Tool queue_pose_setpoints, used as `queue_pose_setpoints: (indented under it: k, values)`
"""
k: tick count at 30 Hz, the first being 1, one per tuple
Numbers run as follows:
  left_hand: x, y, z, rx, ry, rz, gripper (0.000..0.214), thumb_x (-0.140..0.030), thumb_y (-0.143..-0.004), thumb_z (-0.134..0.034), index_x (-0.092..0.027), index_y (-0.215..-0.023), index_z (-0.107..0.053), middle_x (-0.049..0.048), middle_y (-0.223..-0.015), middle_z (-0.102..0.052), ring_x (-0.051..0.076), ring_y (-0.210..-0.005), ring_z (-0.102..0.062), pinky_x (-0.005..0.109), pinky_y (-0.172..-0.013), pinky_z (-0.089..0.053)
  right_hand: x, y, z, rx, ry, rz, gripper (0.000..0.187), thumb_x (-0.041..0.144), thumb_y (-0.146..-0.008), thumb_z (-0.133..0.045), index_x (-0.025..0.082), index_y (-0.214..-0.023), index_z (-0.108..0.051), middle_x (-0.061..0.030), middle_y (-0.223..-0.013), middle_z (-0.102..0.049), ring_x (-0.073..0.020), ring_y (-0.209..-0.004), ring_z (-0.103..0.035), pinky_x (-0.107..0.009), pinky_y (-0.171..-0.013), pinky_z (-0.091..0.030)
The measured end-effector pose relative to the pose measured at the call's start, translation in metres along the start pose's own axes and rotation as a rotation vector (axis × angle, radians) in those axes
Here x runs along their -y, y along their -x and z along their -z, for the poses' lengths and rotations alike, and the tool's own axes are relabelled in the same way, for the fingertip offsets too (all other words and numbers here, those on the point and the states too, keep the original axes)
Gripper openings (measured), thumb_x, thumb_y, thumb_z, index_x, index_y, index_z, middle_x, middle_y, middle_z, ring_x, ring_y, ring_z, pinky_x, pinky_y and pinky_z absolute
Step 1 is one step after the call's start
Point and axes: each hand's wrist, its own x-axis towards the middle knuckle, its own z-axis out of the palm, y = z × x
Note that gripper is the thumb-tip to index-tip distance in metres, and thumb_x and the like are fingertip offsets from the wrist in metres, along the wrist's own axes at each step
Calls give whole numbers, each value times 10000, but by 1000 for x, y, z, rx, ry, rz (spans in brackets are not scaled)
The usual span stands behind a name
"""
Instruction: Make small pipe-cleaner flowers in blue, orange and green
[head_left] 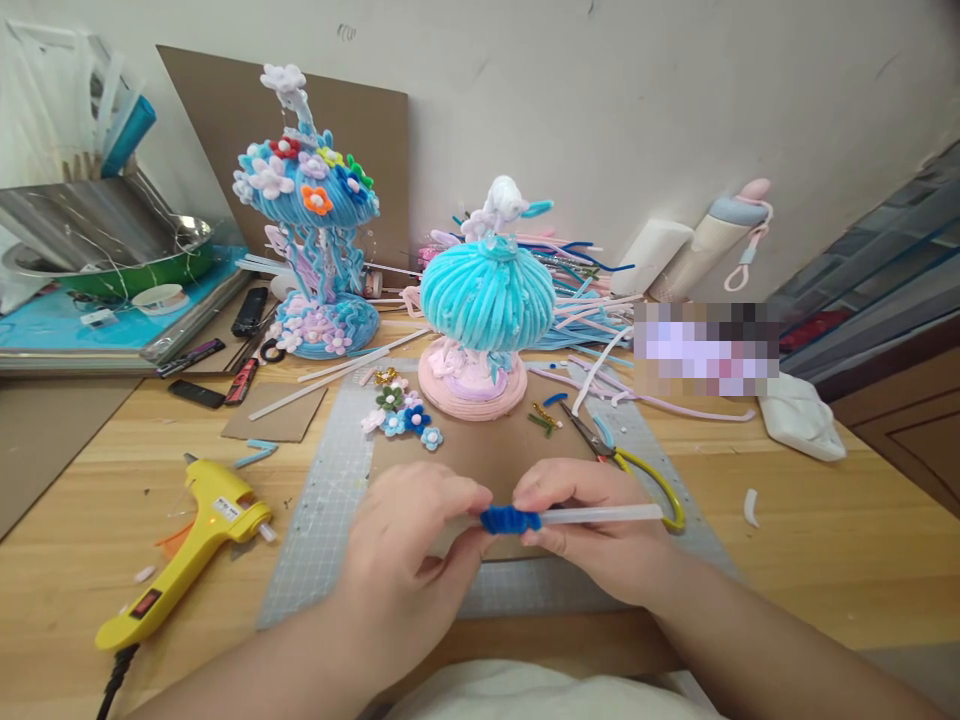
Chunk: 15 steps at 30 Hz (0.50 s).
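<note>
A clear glue stick lies crosswise between both hands, with a dark blue pipe cleaner coiled round its left part. My left hand pinches the left end beside the blue coil. My right hand grips the stick just right of the coil, fingers closed round it. Both hands hover over a brown cardboard piece on a grey cutting mat.
A yellow glue gun lies at the left. Pliers with yellow handles lie right of the hands. Behind stand a turquoise domed craft on a pink base, a taller flowered one, small pipe-cleaner flowers and loose pipe cleaners.
</note>
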Motion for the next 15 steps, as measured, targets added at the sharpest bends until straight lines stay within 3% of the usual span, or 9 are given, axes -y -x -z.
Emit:
queue_pose_setpoints:
  k: [6, 15]
  values:
    - [0, -5, 4, -29, -69, -71, 198, -57, -680, -666, -207, -776, -580, -17, -733, -686, 159, -729, -599, 327, -701, -414, -4, 2, -2, -31, -7, 35, 201, 97, -731, -692, 204, -891, -638, -35, -818, -652, -133, -729, -611, -248, -644, -484]
    - [0, -5, 4, 4, -49, -89, 197, -53, -720, -641, -207, -838, -605, -7, -747, -674, 141, -722, -576, 314, -686, -404, -5, 2, -3, -32, -31, -25, 171, 111, -743, -683, 210, -873, -634, -28, -814, -652, -135, -726, -607, -249, -639, -484]
